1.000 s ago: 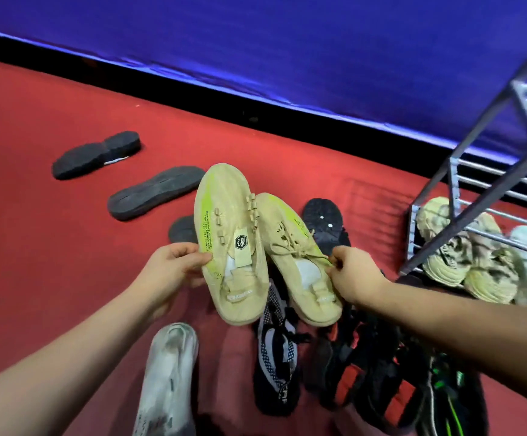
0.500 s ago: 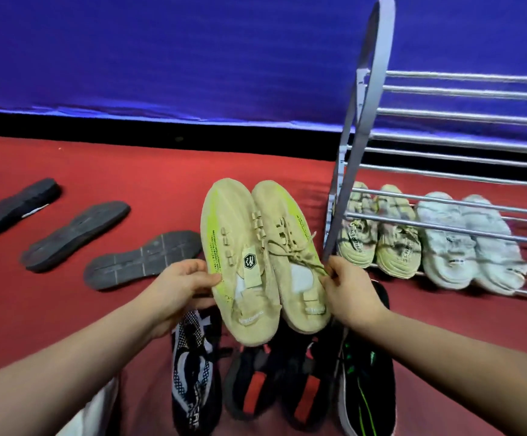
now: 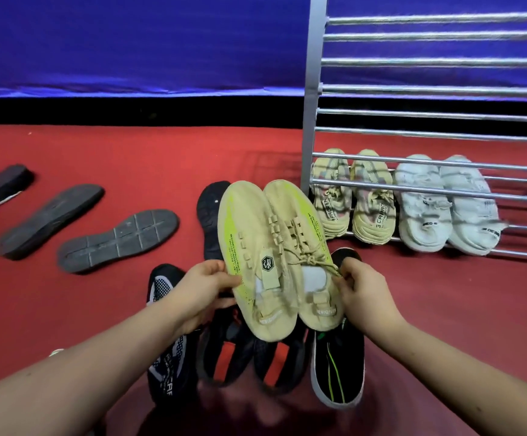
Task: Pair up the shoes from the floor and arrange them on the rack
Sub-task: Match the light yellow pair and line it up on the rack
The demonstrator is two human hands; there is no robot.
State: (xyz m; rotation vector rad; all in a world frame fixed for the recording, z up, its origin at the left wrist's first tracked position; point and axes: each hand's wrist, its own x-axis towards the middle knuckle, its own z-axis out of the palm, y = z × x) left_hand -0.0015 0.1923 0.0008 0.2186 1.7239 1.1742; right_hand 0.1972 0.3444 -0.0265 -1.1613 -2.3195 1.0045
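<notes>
Two beige shoes with yellow streaks are held side by side in the air, toes pointing away, their inner edges touching. The left shoe (image 3: 249,247) is gripped at its outer edge by the left hand (image 3: 205,291), thumb on top. The right shoe (image 3: 299,234) is pinched at its outer edge, near the lace ends, by the right hand (image 3: 362,291). Both are held above dark shoes lying on the red floor (image 3: 67,309): a black-white shoe (image 3: 161,281), two black-red shoes (image 3: 224,354) and a black-green shoe (image 3: 337,366). Just to the right, the rack (image 3: 314,89) is seen; on its lowest shelf a tan pair (image 3: 370,212) and a white pair (image 3: 419,209) are set. To the left, upturned shoes (image 3: 117,240) are spread, soles showing.
</notes>
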